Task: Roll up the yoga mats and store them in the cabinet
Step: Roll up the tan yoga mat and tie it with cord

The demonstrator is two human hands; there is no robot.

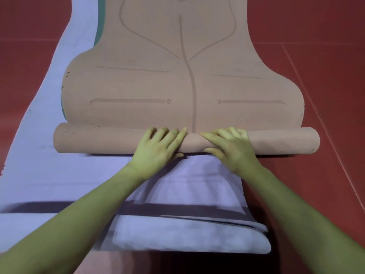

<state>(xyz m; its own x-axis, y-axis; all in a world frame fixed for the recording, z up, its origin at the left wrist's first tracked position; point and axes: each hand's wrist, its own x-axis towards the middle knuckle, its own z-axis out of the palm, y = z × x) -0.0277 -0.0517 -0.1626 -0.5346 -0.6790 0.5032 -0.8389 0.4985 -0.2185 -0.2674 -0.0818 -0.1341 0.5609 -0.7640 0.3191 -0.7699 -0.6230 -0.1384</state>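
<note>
A red tiled floor [325, 62] fills both sides of the view, its thin grout lines running across at the upper left and upper right and slanting down the right side. The tiles look smooth and matt, darker toward the lower right corner

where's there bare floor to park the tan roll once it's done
Bare red floor lies right of the tan mat, and more lies far left beyond the lavender mat. The middle is crowded: left hand and right hand press the roll, with folded lavender layers below.
</note>
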